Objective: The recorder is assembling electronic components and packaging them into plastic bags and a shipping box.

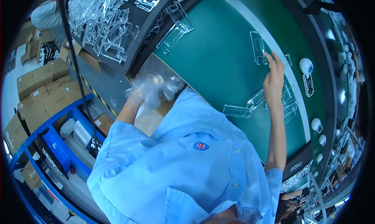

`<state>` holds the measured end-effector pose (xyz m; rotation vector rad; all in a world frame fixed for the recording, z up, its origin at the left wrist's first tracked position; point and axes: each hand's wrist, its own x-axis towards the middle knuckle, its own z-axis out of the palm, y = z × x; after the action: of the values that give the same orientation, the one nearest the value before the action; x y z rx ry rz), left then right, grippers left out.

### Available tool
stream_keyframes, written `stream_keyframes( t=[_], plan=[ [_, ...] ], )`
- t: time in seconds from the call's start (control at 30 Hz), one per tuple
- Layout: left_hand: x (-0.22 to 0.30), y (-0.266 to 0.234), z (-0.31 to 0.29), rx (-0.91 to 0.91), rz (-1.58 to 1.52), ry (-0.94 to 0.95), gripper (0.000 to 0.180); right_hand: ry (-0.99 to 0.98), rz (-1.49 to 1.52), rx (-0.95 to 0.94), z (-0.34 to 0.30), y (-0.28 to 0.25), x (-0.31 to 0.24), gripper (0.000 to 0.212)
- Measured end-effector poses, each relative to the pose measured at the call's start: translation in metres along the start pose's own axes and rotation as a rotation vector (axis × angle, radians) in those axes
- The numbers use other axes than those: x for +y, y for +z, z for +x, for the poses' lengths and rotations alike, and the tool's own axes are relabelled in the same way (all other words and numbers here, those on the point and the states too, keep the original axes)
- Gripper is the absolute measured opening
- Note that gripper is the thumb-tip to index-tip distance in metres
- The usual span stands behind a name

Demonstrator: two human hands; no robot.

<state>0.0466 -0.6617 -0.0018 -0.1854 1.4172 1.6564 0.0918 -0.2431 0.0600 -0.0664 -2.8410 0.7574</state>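
My left hand (136,96) is low by the table's near edge, closed on a crumpled clear plastic bag (156,89) that covers most of its fingers. Over the green table, my right hand (275,77) has its fingers stretched out and apart. Their tips come up to the lower end of a clear plastic frame (257,47) with a long slot; whether they touch it I cannot tell. Beside my right wrist lie more clear frames, one flat piece (236,111) nearer my body and an overlapping cluster (289,103) on the other side of the forearm.
A big heap of clear plastic parts (105,21) fills a dark tray at the far left, with two frames (175,31) on the table beside it. White round-headed devices (307,73) stand along the far green strip. Cardboard boxes (43,81) and a blue cart (54,134) are at left.
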Motion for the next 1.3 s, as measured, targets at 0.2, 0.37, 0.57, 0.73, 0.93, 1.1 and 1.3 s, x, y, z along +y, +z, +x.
stream_keyframes(
  t=[0.2,0.37,0.57,0.73,0.93,1.1,1.3],
  plan=[
    [-0.082,-0.087,0.084,0.749,0.793,0.281,0.044,-0.324,-0.475,-0.319,0.033,0.024,0.032,0.061],
    [-0.113,-0.117,0.116,0.816,1.194,0.64,0.044,-0.433,-0.369,-0.521,0.028,0.009,0.022,0.053],
    [-0.085,-0.02,0.034,0.59,1.532,0.344,0.029,-0.589,-0.426,-0.323,-0.009,0.008,0.023,0.033],
    [-0.009,0.093,-0.019,0.142,1.276,0.602,0.022,-0.397,-0.359,-0.257,-0.053,-0.004,0.025,0.009],
    [0.074,0.256,0.129,0.274,0.803,0.826,0.048,-0.168,-0.087,-0.111,-0.101,-0.016,0.037,0.012],
    [0.116,0.347,0.278,0.25,0.613,0.37,0.059,0.669,0.883,0.028,-0.117,-0.06,0.058,0.029],
    [0.124,0.385,0.325,0.305,0.631,0.405,0.058,0.639,1.144,-0.145,-0.19,-0.063,-0.005,0.031]
  ],
)
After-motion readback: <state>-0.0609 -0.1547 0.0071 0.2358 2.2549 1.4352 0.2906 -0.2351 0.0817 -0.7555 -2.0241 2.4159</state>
